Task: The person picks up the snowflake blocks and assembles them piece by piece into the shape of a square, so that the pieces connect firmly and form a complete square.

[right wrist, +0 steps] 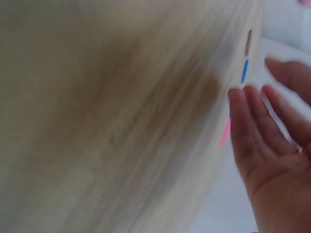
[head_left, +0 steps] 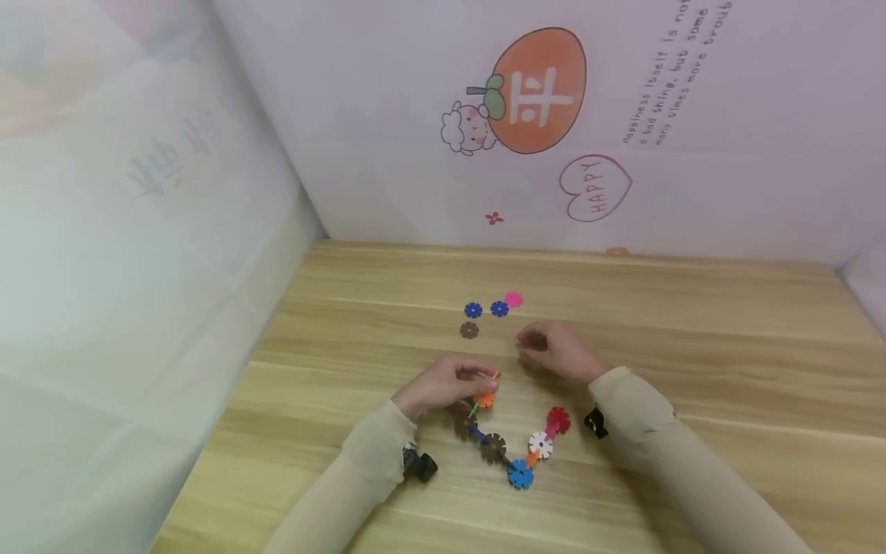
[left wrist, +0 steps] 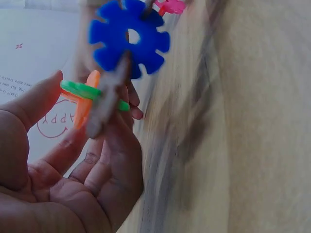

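Head view: the left hand [head_left: 446, 382] pinches one end of a chain of notched discs [head_left: 494, 448], its thumb and fingers at an orange disc [head_left: 487, 400] with a green disc [head_left: 474, 411] slotted to it. From there the chain bends toward the person through brown and blue discs, then turns up past a white disc [head_left: 541, 445] to a red disc [head_left: 558, 420] over the wooden bench [head_left: 727, 346]. The right hand [head_left: 559, 352] is released and lightly bent, near four loose discs: two blue, one pink and one brown [head_left: 469, 330].

Left wrist view: the thumb and a finger frame the crossed orange and green discs. A brown disc, edge-on and blurred, meets a blue disc that faces the camera; something pink shows at the top.

Right wrist view: the right hand's fingers are extended, thumb apart. Beyond them, the loose discs appear as thin coloured strips.
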The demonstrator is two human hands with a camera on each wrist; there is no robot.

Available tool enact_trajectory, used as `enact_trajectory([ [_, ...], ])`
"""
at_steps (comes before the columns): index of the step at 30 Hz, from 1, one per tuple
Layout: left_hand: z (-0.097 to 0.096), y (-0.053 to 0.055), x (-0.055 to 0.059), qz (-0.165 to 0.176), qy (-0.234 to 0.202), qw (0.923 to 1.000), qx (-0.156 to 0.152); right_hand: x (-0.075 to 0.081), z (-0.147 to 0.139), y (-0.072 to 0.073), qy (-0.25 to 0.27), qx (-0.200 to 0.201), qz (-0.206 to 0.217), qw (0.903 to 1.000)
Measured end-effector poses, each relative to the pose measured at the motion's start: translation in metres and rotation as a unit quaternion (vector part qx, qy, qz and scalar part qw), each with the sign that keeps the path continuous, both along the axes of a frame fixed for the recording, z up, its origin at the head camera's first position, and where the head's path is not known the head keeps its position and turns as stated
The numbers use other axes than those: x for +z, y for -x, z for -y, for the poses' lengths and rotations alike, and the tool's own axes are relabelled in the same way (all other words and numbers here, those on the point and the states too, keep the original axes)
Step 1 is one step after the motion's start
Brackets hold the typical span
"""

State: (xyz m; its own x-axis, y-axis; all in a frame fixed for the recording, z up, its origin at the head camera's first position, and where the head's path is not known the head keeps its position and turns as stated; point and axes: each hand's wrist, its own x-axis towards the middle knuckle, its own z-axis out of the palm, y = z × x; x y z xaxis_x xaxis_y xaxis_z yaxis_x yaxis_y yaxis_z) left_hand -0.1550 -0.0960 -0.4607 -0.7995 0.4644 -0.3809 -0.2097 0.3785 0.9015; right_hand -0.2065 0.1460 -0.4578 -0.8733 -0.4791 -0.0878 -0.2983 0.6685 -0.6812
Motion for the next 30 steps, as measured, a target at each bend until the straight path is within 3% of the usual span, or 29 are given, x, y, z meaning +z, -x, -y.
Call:
enact_trajectory([
  [5, 0.000, 0.001, 0.000, 0.008, -0.008, 0.9999, 0.005, -0.003, -0.002, 0.023, -0.038, -0.058, -0.014, 0.9975],
  [12, -0.002, 0.003, -0.002, 0.010, -0.009, 0.9999, 0.010, 0.002, 0.003, 0.050, -0.076, -0.085, -0.032, 0.9929],
  [22, -0.003, 0.003, -0.007, 0.025, -0.038, 0.9989, 0.014, -0.007, 0.019, 0.069, -0.137, -0.053, -0.077, 0.9862],
  [30, 0.005, 0.004, -0.008, 0.027, -0.040, 0.9986, 0.019, -0.013, 0.023, 0.073, -0.113, -0.033, -0.098, 0.9882],
])
